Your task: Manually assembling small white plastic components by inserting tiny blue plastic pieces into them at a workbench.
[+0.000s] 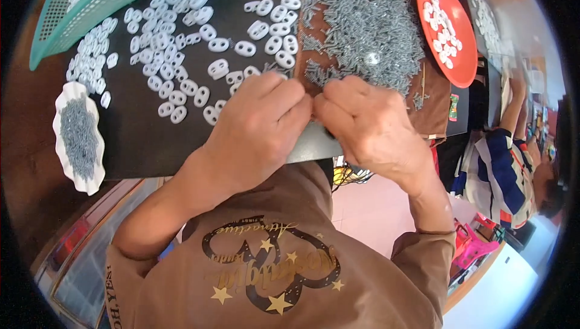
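My left hand [257, 121] and my right hand [371, 124] meet over the near edge of the dark table [133, 148]. Both are closed, fingertips curled in and almost touching. Whatever is pinched between them is hidden. Ahead and to the left lie many white oval plastic pieces [160, 90], each with two holes; a few sit right beside my left hand. Just beyond my right hand is a big heap of small grey metal screws or similar thin parts [371, 33], spread on a brown cloth [432, 114].
A scalloped white dish [96, 181] of small grey parts stands at the left edge, with a teal basket [45, 42] behind it. A red plate [462, 72] holding white pieces is at the far right. Beyond it another person [498, 175] is partly visible.
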Demonstrator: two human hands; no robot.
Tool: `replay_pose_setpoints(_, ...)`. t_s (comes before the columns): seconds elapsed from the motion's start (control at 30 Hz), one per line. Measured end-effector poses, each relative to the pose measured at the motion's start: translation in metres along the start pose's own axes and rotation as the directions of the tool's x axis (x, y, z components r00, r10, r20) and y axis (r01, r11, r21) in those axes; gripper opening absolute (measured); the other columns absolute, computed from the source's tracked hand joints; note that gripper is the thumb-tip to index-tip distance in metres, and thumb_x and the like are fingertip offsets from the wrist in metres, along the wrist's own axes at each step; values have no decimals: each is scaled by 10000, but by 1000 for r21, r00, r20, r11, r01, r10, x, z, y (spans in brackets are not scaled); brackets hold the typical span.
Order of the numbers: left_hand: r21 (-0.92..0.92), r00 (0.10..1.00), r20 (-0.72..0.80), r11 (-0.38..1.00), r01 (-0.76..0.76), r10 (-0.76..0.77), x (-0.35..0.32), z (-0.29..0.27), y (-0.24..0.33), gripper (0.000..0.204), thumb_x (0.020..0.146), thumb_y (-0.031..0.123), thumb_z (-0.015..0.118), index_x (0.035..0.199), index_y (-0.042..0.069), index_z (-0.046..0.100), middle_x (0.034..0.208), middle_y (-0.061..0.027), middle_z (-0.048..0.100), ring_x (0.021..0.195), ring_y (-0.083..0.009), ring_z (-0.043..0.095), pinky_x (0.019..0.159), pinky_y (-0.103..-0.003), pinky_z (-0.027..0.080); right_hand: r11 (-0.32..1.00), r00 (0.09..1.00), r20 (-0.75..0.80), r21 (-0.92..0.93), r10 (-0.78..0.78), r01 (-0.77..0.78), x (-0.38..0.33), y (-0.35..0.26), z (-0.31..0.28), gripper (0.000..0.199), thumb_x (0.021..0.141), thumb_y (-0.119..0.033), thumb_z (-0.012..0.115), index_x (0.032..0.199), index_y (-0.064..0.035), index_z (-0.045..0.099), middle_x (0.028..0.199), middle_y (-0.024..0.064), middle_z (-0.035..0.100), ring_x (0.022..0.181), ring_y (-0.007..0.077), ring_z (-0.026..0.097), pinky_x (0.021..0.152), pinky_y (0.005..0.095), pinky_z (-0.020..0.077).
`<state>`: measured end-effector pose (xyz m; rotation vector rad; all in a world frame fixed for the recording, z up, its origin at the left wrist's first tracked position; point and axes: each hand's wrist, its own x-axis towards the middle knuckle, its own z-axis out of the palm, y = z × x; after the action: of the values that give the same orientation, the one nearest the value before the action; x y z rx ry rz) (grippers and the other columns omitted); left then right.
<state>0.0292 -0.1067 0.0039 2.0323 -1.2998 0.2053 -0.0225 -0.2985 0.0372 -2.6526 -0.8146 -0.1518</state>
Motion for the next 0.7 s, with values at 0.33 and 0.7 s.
replay_pose_setpoints(0.33,34,998,22,997,-63,63,2,4,-6,126,633,8,597,753,-32,596,716,-61,429,651,-203,461,555,-319,378,999,999,33,2,-36,36,6,4,1,199,622,-72,607,803,1,569,716,59,462,646,207,544,489,312,456)
replay_pose_setpoints(0.7,43,996,14,995,-86,85,-5,2,-5,128,610,44,594,720,-20,599,736,-55,466,675,-192,486,565,-307,400,999,999,38,-28,-36,37,8,-6,9,132,646,-62,613,754,-9,557,707,58,453,647,199,542,488,308,460)
